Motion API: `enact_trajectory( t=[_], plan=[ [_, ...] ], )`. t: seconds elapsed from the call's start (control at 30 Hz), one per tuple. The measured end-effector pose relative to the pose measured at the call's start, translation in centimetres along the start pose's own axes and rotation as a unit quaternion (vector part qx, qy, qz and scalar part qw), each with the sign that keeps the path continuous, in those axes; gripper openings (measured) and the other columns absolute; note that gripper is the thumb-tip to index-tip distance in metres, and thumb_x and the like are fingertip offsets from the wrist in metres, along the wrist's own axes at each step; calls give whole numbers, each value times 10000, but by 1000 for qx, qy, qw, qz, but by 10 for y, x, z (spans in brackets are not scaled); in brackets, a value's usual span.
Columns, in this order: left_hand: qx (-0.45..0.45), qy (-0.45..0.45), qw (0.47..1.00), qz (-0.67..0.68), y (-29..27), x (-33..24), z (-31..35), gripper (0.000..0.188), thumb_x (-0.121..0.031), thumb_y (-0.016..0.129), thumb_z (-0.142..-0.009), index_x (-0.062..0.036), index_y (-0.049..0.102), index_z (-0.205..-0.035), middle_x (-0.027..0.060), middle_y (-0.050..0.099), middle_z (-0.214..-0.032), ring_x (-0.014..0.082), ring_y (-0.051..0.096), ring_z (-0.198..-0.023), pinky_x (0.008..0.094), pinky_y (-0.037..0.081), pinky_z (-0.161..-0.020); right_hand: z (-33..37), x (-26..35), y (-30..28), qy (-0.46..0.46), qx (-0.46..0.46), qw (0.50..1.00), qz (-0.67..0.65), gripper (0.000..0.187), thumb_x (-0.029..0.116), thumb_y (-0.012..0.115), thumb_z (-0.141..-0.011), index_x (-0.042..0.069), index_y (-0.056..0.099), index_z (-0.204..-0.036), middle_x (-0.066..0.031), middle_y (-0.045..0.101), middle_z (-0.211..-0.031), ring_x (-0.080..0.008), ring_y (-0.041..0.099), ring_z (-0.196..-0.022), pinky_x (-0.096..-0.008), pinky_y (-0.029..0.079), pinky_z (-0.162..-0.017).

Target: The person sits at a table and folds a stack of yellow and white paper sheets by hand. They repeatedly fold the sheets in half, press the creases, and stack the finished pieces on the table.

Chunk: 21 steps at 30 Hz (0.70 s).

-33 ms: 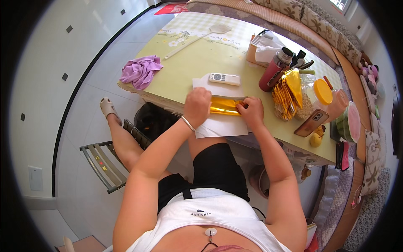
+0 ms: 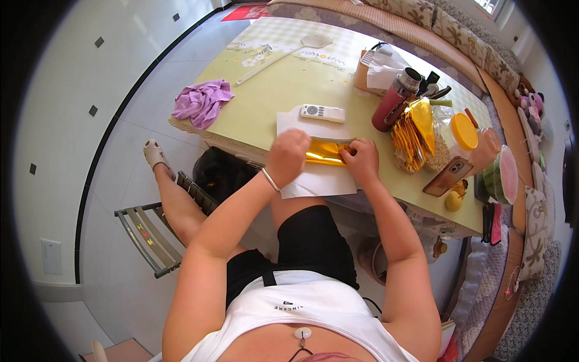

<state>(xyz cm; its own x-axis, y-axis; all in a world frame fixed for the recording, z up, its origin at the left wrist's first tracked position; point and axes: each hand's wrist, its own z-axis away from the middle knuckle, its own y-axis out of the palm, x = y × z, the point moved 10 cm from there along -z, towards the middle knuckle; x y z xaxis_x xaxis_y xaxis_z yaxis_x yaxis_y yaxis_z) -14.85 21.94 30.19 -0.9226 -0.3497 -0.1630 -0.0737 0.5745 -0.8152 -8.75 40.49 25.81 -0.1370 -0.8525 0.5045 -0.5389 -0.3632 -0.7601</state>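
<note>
A folded strip of gold foil paper [image 2: 324,152] lies on a white sheet of paper [image 2: 319,181] at the table's near edge. My right hand [image 2: 362,161] pinches its right end with the fingertips. My left hand [image 2: 289,158], with a bangle at the wrist, is closed over the left end of the strip. Its fingers are curled, and what they grip there is partly hidden. Just beyond the strip, a white remote control [image 2: 323,113] rests on the far part of the sheet. The sheet's near edge hangs over the table edge toward my lap.
To the right stand a stack of folded gold foil [image 2: 415,136], a dark red thermos [image 2: 395,99], a yellow-lidded jar [image 2: 463,133], a phone [image 2: 448,176] and a cut watermelon [image 2: 500,175]. A purple cloth [image 2: 203,104] lies at the left corner. Farther back is a fly swatter [image 2: 283,55].
My left hand has shifted slightly to the right along the gold foil paper, covering more of its left end. My right hand stays in place.
</note>
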Motion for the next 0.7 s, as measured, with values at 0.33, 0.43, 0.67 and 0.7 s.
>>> enact_trajectory(
  t=[0.33, 0.43, 0.67, 0.7],
  plan=[
    [234, 9, 971, -44, 63, -31, 35, 930, -701, 516, -896, -38, 357, -1529, 199, 285, -1614, 388, 249, -1499, 630, 213, -1171, 3, 1, -1, -20, -49, 999, 3, 196, 191, 754, -771, 49, 654, -679, -110, 640, -804, -350, 591, -846, -468, 482, -757],
    [228, 1, 973, -44, 63, -29, 36, 933, -707, 514, -892, -52, 352, -1537, 195, 279, -1619, 401, 236, -1503, 638, 190, -1177, 4, 3, -4, -20, -60, 998, 16, 196, 183, 743, -783, 47, 646, -681, -113, 637, -798, -356, 590, -837, -476, 480, -750],
    [246, -27, 967, -61, 65, -29, 35, 943, -715, 512, -887, -68, 336, -1550, 183, 255, -1633, 411, 214, -1509, 651, 151, -1182, 7, -1, 1, -7, -56, 997, 53, 196, 205, 746, -801, 43, 654, -862, -140, 631, -968, -369, 574, -956, -463, 469, -846],
    [252, -27, 965, -63, 65, -29, 35, 948, -720, 508, -886, -69, 332, -1553, 182, 253, -1634, 411, 208, -1511, 650, 147, -1184, 7, -1, 0, 1, -62, 997, 53, 223, 210, 743, -808, 43, 656, -928, -146, 632, -1037, -374, 573, -1008, -457, 463, -884]
  ],
)
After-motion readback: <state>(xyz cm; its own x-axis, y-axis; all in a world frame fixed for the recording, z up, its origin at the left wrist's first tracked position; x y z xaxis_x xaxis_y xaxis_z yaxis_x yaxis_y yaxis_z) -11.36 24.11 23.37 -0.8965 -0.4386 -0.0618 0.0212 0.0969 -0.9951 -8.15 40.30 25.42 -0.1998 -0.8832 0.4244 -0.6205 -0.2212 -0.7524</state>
